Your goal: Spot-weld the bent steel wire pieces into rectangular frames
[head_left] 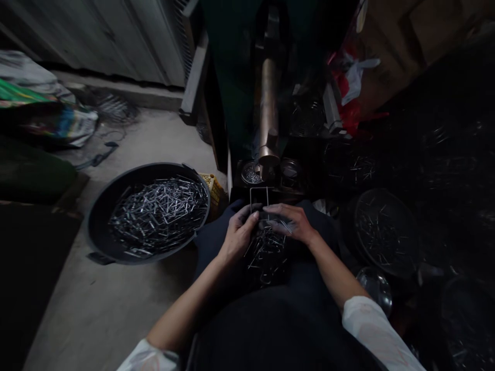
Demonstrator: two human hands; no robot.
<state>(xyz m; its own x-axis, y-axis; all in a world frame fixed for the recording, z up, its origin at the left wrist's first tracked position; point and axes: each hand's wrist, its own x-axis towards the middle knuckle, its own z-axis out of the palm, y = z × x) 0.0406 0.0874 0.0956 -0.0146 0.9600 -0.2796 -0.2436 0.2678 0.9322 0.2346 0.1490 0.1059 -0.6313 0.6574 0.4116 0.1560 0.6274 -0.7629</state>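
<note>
Head view, looking down from above the person, showed both bare hands together over the lap (297, 309). The left hand (238, 236) was curled closed around the lower end of a bent wire loop (258, 197), while the right hand (288, 224) lay just beside it with its fingers stretched toward the loop; whether that hand gripped anything could not be told. The loop stood roughly upright, its long axis running away from the person toward the far side of the scene, and its foot sat nearer the left hand than the right. Beneath both hands, a loose heap of bent wire staples (266, 256) lay on the lap. To the left, a black plastic basin (95, 216) full of similar staples sat on the concrete floor (116, 314). Farther off rose a brass-coloured cylinder (267, 103) on a dark machine (240, 62), and to the right a round dark tray (358, 219) held scattered wire pieces.
</note>
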